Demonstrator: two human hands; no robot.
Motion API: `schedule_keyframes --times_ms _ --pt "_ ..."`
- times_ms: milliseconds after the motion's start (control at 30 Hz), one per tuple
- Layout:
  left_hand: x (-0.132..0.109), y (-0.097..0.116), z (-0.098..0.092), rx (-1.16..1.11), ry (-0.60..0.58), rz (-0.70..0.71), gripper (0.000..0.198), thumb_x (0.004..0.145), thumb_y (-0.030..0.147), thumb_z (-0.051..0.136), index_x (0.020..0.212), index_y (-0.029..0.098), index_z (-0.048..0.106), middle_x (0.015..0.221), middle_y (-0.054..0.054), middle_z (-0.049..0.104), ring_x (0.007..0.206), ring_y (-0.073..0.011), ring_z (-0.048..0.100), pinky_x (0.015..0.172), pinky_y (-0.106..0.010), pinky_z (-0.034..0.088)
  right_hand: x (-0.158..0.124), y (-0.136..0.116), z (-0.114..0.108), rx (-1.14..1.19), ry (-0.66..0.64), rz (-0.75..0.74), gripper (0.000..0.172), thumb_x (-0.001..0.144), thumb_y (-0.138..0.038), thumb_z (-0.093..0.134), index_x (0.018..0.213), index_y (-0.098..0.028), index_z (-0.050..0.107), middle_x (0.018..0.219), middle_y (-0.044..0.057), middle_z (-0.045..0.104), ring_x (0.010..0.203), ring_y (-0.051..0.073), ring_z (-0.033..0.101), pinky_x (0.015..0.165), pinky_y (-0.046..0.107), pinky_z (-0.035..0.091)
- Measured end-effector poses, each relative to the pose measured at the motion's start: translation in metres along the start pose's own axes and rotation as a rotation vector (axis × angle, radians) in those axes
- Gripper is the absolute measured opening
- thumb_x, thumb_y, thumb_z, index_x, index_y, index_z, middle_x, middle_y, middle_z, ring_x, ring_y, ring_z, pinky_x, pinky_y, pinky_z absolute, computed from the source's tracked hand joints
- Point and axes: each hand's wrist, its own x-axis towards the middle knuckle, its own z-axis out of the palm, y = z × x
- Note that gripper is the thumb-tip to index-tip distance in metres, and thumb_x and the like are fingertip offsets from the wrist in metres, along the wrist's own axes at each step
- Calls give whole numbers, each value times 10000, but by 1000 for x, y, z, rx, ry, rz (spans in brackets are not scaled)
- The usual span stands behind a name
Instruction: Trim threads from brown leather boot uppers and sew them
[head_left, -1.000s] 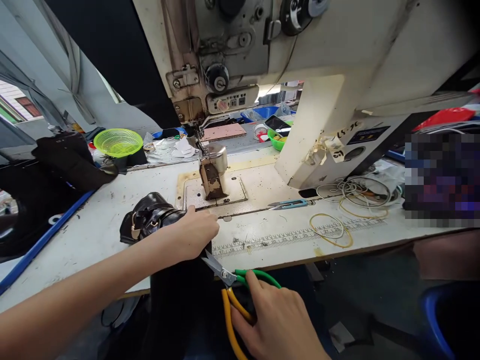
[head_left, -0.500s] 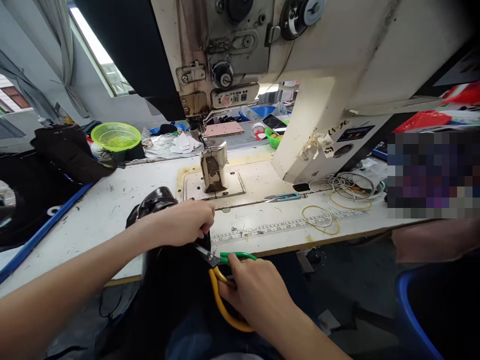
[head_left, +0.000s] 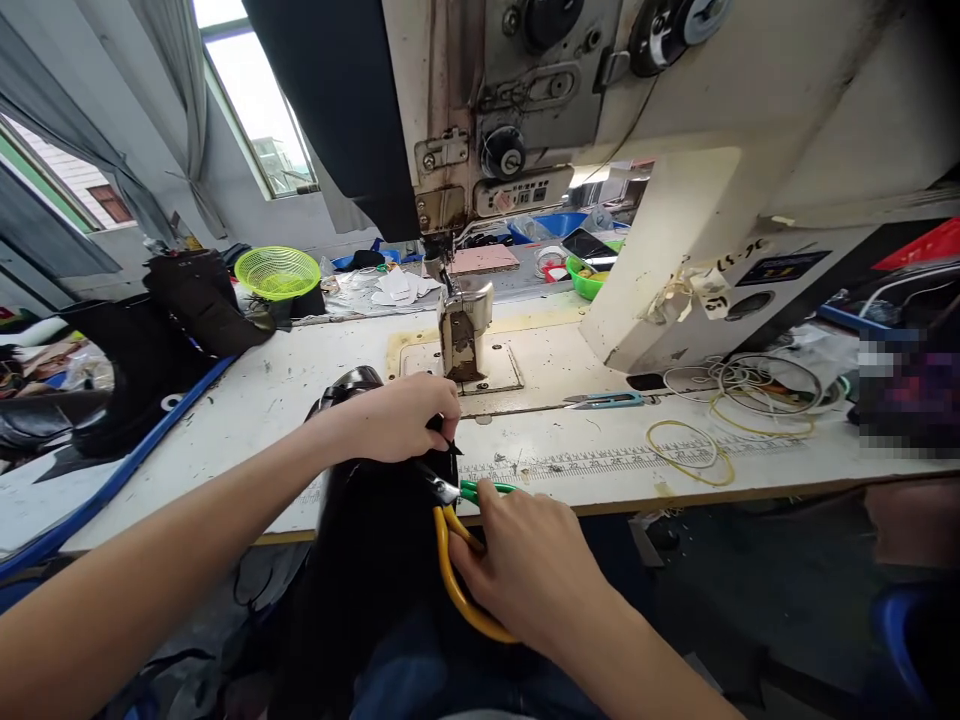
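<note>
A black boot (head_left: 367,530) lies over the table's front edge and my lap, its shiny part resting on the tabletop. My left hand (head_left: 409,415) pinches the boot's upper edge, where a small black flap sticks out under the fingertips. My right hand (head_left: 525,545) grips scissors (head_left: 450,493) with one green and one yellow handle. The handles are spread, and the blades point left at the black material just below my left hand; their tips are hidden against it.
Behind my hands stands a sewing machine (head_left: 465,335). Blue thread snips (head_left: 607,400) and loose cord coils (head_left: 750,385) lie to the right. More black boots (head_left: 199,300) and a yellow-green basket (head_left: 277,273) are at left. A blurred patch covers the far right.
The view has turned left, so the machine appears farther right. My left hand has lifted a black flap at the boot's edge; the scissors remain close below it.
</note>
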Motion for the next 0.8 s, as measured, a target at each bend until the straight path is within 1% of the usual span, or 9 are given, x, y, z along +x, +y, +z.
schedule_keyframes --times_ms 67,167,267,400,467,633,700,800 --pt "-1 0 1 -7 24 0 150 788 24 728 729 158 696 981 -15 675 913 -174 624 816 -274 466 8 -4 -5 -34 -8 -18 175 905 -345 570 847 -186 614 728 95 720 715 295 723 532 329 147" --pt "-4 -1 0 -22 79 -8 129 813 46 719 752 158 698 998 -22 674 937 -182 620 841 -285 466 14 -1 -6 -61 -22 -51 157 904 -333 587 867 -190 638 752 103 731 740 305 728 536 329 151" --pt "-8 -1 -2 -41 104 -18 112 845 77 707 772 160 699 997 -23 672 947 -182 620 847 -284 470 10 9 -6 -88 -31 -48 136 898 -321 590 884 -194 634 749 99 728 744 314 729 533 325 155" --pt "-8 2 -3 -47 81 -37 111 844 61 702 779 151 704 990 -36 673 927 -186 621 812 -285 478 0 15 -7 -106 -70 -4 170 914 -349 549 865 -193 597 669 69 686 681 303 715 510 311 160" --pt "-8 2 -2 -42 74 -43 116 837 46 699 779 146 702 987 -43 673 942 -194 619 816 -292 475 -2 13 -7 -108 -74 4 191 922 -367 535 870 -191 588 663 61 681 668 297 713 506 309 161" --pt "-7 3 3 -27 64 -28 112 829 57 709 771 152 696 1005 -39 673 964 -203 618 823 -297 475 6 -1 -2 -131 -3 -33 173 903 -341 584 906 -170 607 705 82 710 693 297 726 515 321 163" --pt "-8 4 4 -15 60 -22 114 831 56 704 775 155 694 1003 -34 674 953 -197 623 810 -291 477 11 -5 0 -142 6 -64 179 920 -339 583 909 -163 617 708 91 710 682 292 723 514 326 179" --pt "-9 4 3 15 51 -1 107 847 65 695 791 157 697 1011 -26 678 953 -184 629 813 -280 474 20 -9 0 -142 -6 -89 216 941 -354 591 968 -144 635 735 105 717 696 292 726 517 326 226"
